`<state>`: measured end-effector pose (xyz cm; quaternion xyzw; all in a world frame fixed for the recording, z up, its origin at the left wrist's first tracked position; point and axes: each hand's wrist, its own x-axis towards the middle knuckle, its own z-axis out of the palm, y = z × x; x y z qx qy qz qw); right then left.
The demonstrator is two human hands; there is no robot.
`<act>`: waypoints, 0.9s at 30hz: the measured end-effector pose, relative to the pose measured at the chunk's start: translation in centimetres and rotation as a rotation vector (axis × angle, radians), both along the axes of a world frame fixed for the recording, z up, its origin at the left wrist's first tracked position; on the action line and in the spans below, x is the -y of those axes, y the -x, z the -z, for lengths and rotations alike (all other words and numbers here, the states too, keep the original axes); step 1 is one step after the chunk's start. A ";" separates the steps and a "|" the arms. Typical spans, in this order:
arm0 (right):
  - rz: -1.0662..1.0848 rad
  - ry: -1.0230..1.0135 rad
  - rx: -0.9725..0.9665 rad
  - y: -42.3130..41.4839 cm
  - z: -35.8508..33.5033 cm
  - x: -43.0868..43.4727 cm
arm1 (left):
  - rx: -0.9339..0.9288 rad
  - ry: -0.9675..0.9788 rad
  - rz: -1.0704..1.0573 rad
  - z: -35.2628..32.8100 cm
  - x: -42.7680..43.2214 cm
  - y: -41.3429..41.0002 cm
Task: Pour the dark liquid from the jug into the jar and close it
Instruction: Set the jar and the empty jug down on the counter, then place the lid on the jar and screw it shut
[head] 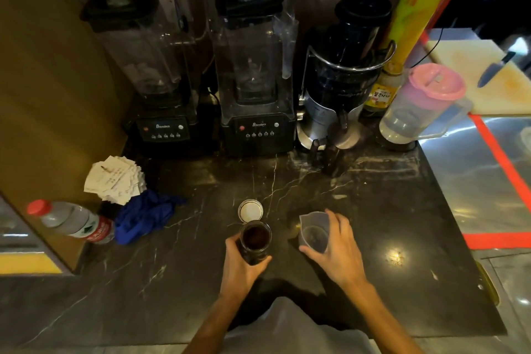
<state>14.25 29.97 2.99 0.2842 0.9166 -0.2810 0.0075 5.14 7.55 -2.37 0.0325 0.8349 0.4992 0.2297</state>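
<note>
Blenders: two (161, 72) (255, 66)
Juicer: one (342, 77)
Jar: one (255, 241)
Jar lid: one (250, 211)
Jugs: two (314, 231) (422, 103)
Water bottle: one (71, 221)
Knife: one (495, 69)
Hands: two (240, 264) (339, 250)

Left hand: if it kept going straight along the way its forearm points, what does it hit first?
The left hand already grips the dark-filled glass jar. Straight beyond lies the round white-lined jar lid on the black marble counter, probably first; past that, likely the right-hand black blender, though depth is unclear.
</note>
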 end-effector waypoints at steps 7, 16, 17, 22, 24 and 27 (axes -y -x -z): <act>-0.032 -0.018 0.027 -0.8 1.4 -0.1 | 0.017 0.030 0.118 1.3 0.8 0.8; -0.119 -0.217 0.066 -0.4 -1.8 0.7 | 0.026 0.018 0.160 0.8 1.3 1.0; -0.128 -0.244 -0.007 0.1 -2.6 0.8 | 0.023 0.021 0.181 0.7 1.5 1.2; -0.256 -0.127 -0.300 6.4 -4.6 2.7 | -0.029 0.028 0.321 0.1 3.8 3.3; -0.365 -0.030 -0.145 10.3 -3.6 4.1 | -0.035 0.042 0.384 -0.4 5.0 4.3; -0.530 -0.037 0.143 15.1 -0.5 6.3 | -0.065 0.077 0.478 -1.0 6.2 5.8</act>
